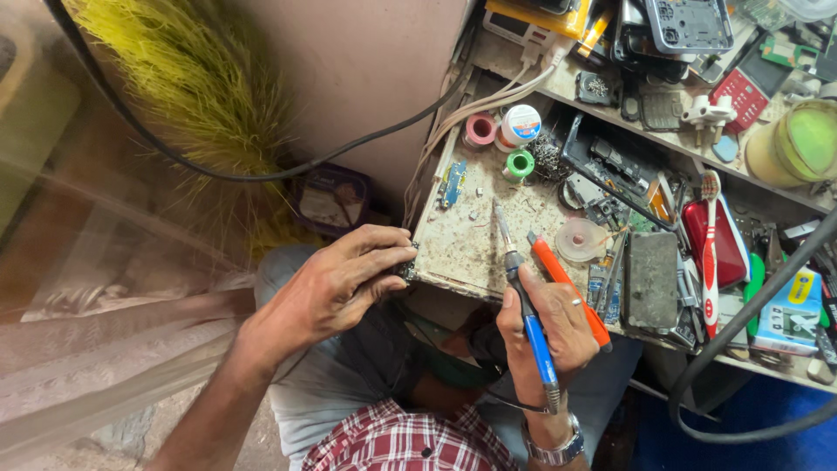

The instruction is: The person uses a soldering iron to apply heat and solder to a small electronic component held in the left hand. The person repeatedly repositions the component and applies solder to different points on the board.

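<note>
At far left we see a yellow broom (pixel 196 96) leaning against the wall, with a black cable (pixel 261 170) curving across it. Next comes our left hand (pixel 336 283), its grip closed on a small dark circuit board (pixel 406 269) pressed against the left edge of the table (pixel 453 249); most of the board is hidden under the fingers. On the table behind it lie a blue board strip (pixel 452 183), a pink spool (pixel 479 129), a white tub (pixel 520 124) and a green spool (pixel 519 164). Our right hand (pixel 549 327) sits at the table's near edge, its grip wrapped around a blue soldering iron (pixel 527 318), whose tip points up over the tabletop, well apart from the board. An orange tool (pixel 567 283) lies just beside that hand, touching the fingers. Further right we find a clear tape roll (pixel 580 240), a grey block (pixel 652 279), a red case (pixel 728 240) with a toothbrush (pixel 710 253) across it, and a thick black hose (pixel 750 340).
</note>
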